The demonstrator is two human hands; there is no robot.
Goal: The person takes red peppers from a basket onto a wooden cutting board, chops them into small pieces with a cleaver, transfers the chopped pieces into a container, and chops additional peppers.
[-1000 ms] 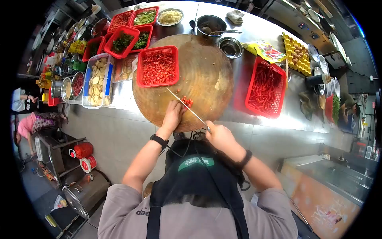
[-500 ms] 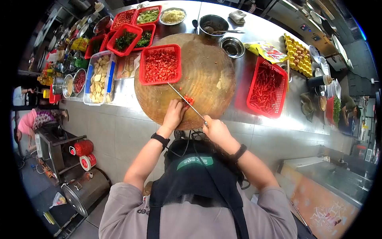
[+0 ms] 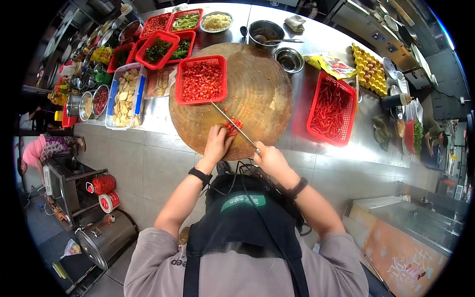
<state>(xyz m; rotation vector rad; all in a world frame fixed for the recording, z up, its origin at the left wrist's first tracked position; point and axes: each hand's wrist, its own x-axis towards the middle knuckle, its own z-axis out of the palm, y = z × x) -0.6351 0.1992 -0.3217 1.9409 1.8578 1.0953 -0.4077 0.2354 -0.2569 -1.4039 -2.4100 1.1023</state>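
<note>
My right hand [image 3: 271, 159] is wrapped round the handle of a knife [image 3: 230, 120], whose blade slants up and left over a round wooden chopping board [image 3: 262, 94]. My left hand [image 3: 217, 143] has its fingers curled down on the board, pressing red chilies [image 3: 231, 132] close beside the blade. Small chopped chili bits lie around the blade. A red basket [image 3: 225, 79] of chopped red chili rests on the board's upper left. To the right, on the steel table [image 3: 304, 116], a larger red basket [image 3: 352, 129] holds whole red chilies.
A clear tub [image 3: 110, 106] of pale slices stands left of the board. Behind are red baskets of greens and a bowl [image 3: 215, 29] of minced pale food. Metal bowls [image 3: 289, 59], a yellow packet [image 3: 334, 64] and an egg tray [image 3: 357, 52] stand right. Other people are at both sides.
The chopped chili bits by the blade look more spread out. Both hands and the knife have shifted only slightly, and my left hand still presses the chilies.
</note>
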